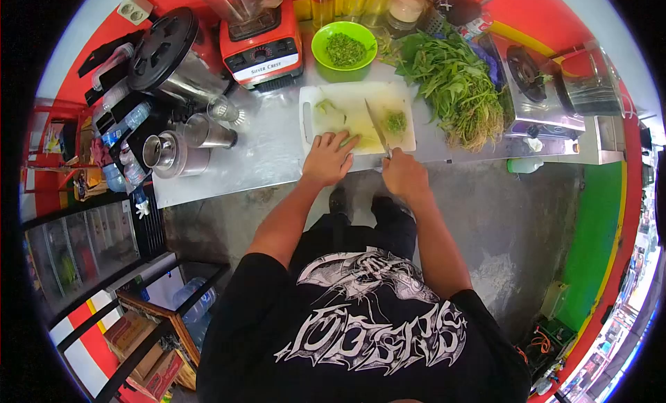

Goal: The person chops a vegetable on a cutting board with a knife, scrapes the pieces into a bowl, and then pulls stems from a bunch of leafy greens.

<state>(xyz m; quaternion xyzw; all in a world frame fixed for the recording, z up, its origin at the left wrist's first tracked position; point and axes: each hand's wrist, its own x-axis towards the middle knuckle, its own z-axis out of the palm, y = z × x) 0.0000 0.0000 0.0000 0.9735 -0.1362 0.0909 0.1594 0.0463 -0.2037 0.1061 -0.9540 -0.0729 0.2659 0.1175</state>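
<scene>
A white cutting board [305,129] lies near the front of the metal table. My left hand [329,159] rests at its front edge, fingertips pressing down on green stalks [352,141] that are partly hidden beneath them. In my right hand [405,174] is a kitchen knife [375,122], gripped by the handle, its blade pointing away from me across the board. Right of the blade sits a small pile of chopped greens [396,121]. Pale green scraps [330,111] lie on the board's left half.
Behind the board stands a lime-green bowl [320,64] of chopped greens. A red blender [260,46] is at back left, beside a big steel pot [177,59] and metal cups [208,134]. Leafy greens with roots [454,84] are heaped right, near a gas stove [531,91].
</scene>
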